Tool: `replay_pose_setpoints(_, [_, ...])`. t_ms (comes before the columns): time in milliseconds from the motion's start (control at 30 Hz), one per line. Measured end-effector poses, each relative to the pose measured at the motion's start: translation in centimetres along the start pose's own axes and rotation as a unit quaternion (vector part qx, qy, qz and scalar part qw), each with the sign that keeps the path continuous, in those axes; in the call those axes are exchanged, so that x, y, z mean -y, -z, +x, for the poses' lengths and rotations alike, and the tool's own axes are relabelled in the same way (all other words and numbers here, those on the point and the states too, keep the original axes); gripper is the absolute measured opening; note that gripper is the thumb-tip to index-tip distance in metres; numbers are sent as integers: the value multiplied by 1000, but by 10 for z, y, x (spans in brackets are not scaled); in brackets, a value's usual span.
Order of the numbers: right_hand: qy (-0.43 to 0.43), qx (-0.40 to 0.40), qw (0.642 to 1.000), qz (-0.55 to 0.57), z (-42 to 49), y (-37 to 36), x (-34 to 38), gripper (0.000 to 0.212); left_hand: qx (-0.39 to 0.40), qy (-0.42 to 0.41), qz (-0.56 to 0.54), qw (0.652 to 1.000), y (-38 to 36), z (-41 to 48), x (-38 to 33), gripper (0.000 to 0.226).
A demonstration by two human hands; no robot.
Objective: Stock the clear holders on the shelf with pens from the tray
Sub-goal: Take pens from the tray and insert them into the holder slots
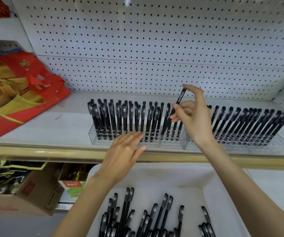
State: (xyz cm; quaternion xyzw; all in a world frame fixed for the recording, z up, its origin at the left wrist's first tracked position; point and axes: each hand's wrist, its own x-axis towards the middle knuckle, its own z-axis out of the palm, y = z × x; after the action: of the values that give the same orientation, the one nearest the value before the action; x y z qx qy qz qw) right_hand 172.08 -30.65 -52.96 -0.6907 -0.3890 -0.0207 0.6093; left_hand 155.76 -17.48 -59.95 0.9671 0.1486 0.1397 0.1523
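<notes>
Two clear holders stand side by side on the shelf, the left holder (pixel 95 135) and the right holder (pixel 281 142), both filled with several upright black pens (pixel 131 117). My right hand (pixel 191 115) pinches one black pen (pixel 178 101) between thumb and fingers, tilted above the gap at the left holder's right end. My left hand (pixel 125 151) lies with straight fingers against the left holder's front wall. Below, a white tray (pixel 219 202) holds several loose black pens (pixel 148 219).
Red and gold bags (pixel 18 93) lie on the shelf's left part. A white pegboard (pixel 154 48) backs the shelf. Under the shelf at the left sit a cardboard box (pixel 26 199) and a green and white carton (pixel 72 187).
</notes>
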Motion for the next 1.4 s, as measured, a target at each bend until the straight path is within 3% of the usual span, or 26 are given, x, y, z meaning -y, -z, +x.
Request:
replay_pose_setpoints(233, [65,-2,995,-76,2,-13,-17,41,30,-2,-25,999,5,3,4,56])
replay_pose_setpoints(567, [94,75,972,-204,-6,-20,-36,42,18,0,-30,999,-2,5,6,59])
replay_pose_setpoints(867, [94,85,968,-217,-4,-19,-32,43,27,0,-31,999,3,7,5,65])
replay_pose_setpoints(1167, [118,78,969,-203,-14,2,-20,49,71,-46,56,995,30,11,-5,68])
replay_pose_setpoints(1400, [94,115,968,-204,-54,16,-15,44,75,-37,31,996,32,-23,-26,61])
